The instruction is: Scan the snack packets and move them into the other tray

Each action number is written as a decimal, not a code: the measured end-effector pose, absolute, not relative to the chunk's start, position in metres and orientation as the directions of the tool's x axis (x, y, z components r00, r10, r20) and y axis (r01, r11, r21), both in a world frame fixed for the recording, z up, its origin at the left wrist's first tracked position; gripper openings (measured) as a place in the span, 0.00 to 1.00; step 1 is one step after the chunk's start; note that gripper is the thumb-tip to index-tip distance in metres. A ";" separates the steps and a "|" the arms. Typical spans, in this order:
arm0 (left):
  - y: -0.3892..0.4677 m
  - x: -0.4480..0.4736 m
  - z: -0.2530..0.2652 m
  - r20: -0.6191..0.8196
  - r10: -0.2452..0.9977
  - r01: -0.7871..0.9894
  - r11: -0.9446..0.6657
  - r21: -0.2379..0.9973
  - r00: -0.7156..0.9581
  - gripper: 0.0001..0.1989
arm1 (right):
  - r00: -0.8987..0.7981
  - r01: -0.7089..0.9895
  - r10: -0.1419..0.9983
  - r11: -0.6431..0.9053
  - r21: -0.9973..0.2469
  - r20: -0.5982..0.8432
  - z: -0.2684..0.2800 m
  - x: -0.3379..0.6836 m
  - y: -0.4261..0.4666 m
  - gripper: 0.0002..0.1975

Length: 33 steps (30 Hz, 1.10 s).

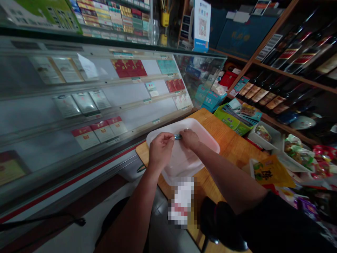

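A small, slim blue-green object (177, 136) stretches between my two hands, above a white plastic tray (210, 146). It is too small to tell its kind. Thumb and fingers of my left hand (161, 147) pinch its left end. My right hand (190, 139), with a ring on one finger, is closed on the other end, and its fingers hide that part. The tray rests on a wooden table (210, 121). A blurred-out white and red item (183, 202) lies just in front of the tray.
Along the left runs a glass display case (126, 123) holding cigarette packs. At the right edge of the table are a green box (231, 117), a yellow snack bag (273, 172) and bins of packaged snacks (297, 151). Shelves of bottles (263, 93) rise behind them. A black stool (221, 225) stands close in front.
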<state>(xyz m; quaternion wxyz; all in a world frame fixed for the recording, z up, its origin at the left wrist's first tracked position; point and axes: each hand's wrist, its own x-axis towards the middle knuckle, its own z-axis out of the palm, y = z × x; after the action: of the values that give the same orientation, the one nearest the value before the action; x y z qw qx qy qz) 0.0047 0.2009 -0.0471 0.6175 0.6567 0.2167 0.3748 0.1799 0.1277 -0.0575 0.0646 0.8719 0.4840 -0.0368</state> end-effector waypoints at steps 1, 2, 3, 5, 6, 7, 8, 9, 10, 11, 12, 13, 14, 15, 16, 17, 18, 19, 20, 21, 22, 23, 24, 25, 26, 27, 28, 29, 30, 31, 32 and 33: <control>0.202 0.004 -0.048 0.225 0.744 -0.175 -0.147 0.974 0.629 0.08 | 0.533 0.846 0.836 -0.526 0.087 -0.131 -0.058 0.180 0.127 0.15; 0.202 0.004 -0.049 0.226 0.741 -0.169 -0.153 0.974 0.632 0.08 | 0.539 0.842 0.831 -0.531 0.095 -0.139 -0.058 0.178 0.126 0.14; 0.203 0.004 -0.050 0.227 0.739 -0.157 -0.164 0.974 0.634 0.08 | 0.545 0.838 0.825 -0.536 0.101 -0.148 -0.057 0.177 0.124 0.14; 0.202 0.003 -0.050 0.230 0.738 -0.118 -0.202 0.972 0.634 0.08 | 0.554 0.832 0.817 -0.546 0.098 -0.161 -0.052 0.171 0.117 0.14; 0.202 0.002 -0.050 0.236 0.739 -0.091 -0.231 0.969 0.632 0.08 | 0.555 0.831 0.817 -0.549 0.089 -0.157 -0.048 0.167 0.113 0.14; 0.201 0.001 -0.050 0.247 0.739 -0.061 -0.269 0.961 0.627 0.08 | 0.554 0.832 0.819 -0.549 0.073 -0.149 -0.044 0.163 0.108 0.14; 0.199 0.000 -0.049 0.262 0.736 -0.030 -0.313 0.949 0.624 0.08 | 0.549 0.835 0.824 -0.548 0.051 -0.137 -0.038 0.159 0.102 0.14; 0.197 -0.001 -0.048 0.280 0.730 0.001 -0.359 0.933 0.624 0.09 | 0.543 0.838 0.831 -0.544 0.024 -0.122 -0.032 0.155 0.095 0.14; 0.194 -0.003 -0.046 0.298 0.721 0.027 -0.402 0.915 0.626 0.09 | 0.536 0.842 0.838 -0.540 -0.008 -0.103 -0.024 0.150 0.088 0.14; 0.191 -0.004 -0.045 0.313 0.710 0.044 -0.436 0.899 0.631 0.10 | 0.531 0.844 0.844 -0.535 -0.040 -0.083 -0.017 0.145 0.080 0.14; 0.188 -0.006 -0.043 0.321 0.698 0.052 -0.456 0.889 0.639 0.11 | 0.526 0.846 0.848 -0.529 -0.069 -0.061 -0.009 0.139 0.071 0.14; 0.184 -0.007 -0.041 0.324 0.688 0.046 -0.460 0.886 0.649 0.11 | 0.520 0.848 0.853 -0.522 -0.094 -0.039 -0.001 0.134 0.062 0.14; 0.179 -0.008 -0.039 0.323 0.678 0.030 -0.453 0.891 0.661 0.10 | 0.515 0.851 0.857 -0.513 -0.116 -0.016 0.006 0.128 0.052 0.13; 0.174 -0.009 -0.036 0.323 0.664 0.005 -0.441 0.898 0.674 0.09 | 0.508 0.853 0.861 -0.503 -0.136 0.005 0.013 0.122 0.042 0.13; 0.168 -0.010 -0.034 0.326 0.648 -0.023 -0.429 0.903 0.689 0.08 | 0.502 0.856 0.864 -0.493 -0.159 0.024 0.019 0.117 0.032 0.13; 0.161 -0.012 -0.031 0.333 0.630 -0.052 -0.421 0.906 0.702 0.08 | 0.498 0.856 0.866 -0.483 -0.184 0.045 0.025 0.111 0.021 0.13; 0.155 -0.013 -0.028 0.343 0.611 -0.078 -0.416 0.906 0.713 0.07 | 0.498 0.854 0.864 -0.475 -0.210 0.070 0.030 0.106 0.010 0.13; 0.148 -0.014 -0.026 0.350 0.594 -0.099 -0.413 0.905 0.724 0.07 | 0.505 0.849 0.858 -0.472 -0.238 0.099 0.034 0.101 -0.001 0.13; 0.141 -0.015 -0.024 0.355 0.580 -0.116 -0.408 0.906 0.733 0.07 | 0.516 0.841 0.847 -0.472 -0.265 0.128 0.037 0.097 -0.012 0.13; 0.133 -0.016 -0.023 0.358 0.568 -0.133 -0.399 0.907 0.741 0.07 | 0.534 0.829 0.831 -0.478 -0.289 0.157 0.040 0.093 -0.023 0.13; 0.126 -0.017 -0.022 0.362 0.554 -0.152 -0.389 0.909 0.750 0.07 | 0.555 0.816 0.812 -0.488 -0.311 0.181 0.042 0.089 -0.034 0.14; 0.119 -0.017 -0.022 0.367 0.539 -0.172 -0.377 0.910 0.758 0.07 | 0.577 0.800 0.792 -0.501 -0.329 0.197 0.044 0.085 -0.044 0.14; 0.111 -0.018 -0.022 0.371 0.525 -0.192 -0.363 0.912 0.767 0.07 | 0.600 0.784 0.772 -0.516 -0.345 0.208 0.045 0.082 -0.054 0.15; 0.104 -0.018 -0.022 0.372 0.510 -0.212 -0.345 0.914 0.775 0.06 | 0.622 0.767 0.753 -0.532 -0.358 0.215 0.046 0.078 -0.063 0.15; 0.097 -0.019 -0.022 0.371 0.495 -0.231 -0.322 0.918 0.786 0.07 | 0.644 0.750 0.733 -0.548 -0.371 0.218 0.047 0.076 -0.071 0.15; 0.091 -0.020 -0.022 0.368 0.479 -0.246 -0.298 0.922 0.797 0.07 | 0.665 0.732 0.713 -0.564 -0.383 0.221 0.047 0.073 -0.079 0.16; 0.085 -0.021 -0.022 0.365 0.462 -0.261 -0.276 0.925 0.808 0.08 | 0.685 0.714 0.692 -0.577 -0.398 0.225 0.047 0.071 -0.087 0.16; 0.079 -0.022 -0.022 0.367 0.443 -0.275 -0.260 0.926 0.818 0.08 | 0.709 0.691 0.666 -0.591 -0.416 0.232 0.047 0.070 -0.094 0.16; 0.075 -0.024 -0.023 0.374 0.420 -0.289 -0.253 0.923 0.827 0.08 | 0.735 0.665 0.634 -0.605 -0.438 0.240 0.046 0.068 -0.101 0.17; 0.071 -0.026 -0.023 0.385 0.397 -0.303 -0.256 0.918 0.833 0.09 | 0.763 0.635 0.597 -0.622 -0.459 0.247 0.044 0.067 -0.107 0.16; 0.067 -0.027 -0.023 0.397 0.371 -0.314 -0.264 0.912 0.840 0.09 | 0.790 0.604 0.558 -0.639 -0.476 0.254 0.042 0.066 -0.112 0.15; 0.064 -0.029 -0.024 0.408 0.342 -0.324 -0.277 0.905 0.846 0.10 | 0.813 0.576 0.522 -0.654 -0.490 0.259 0.039 0.066 -0.118 0.14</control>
<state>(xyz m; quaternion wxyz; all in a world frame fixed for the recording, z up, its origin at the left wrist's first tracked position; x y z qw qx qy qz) -0.0293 0.0641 -0.0242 0.6012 0.7495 0.0061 0.2770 0.0656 -0.1177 0.0393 -0.2853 0.9083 0.3023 0.0476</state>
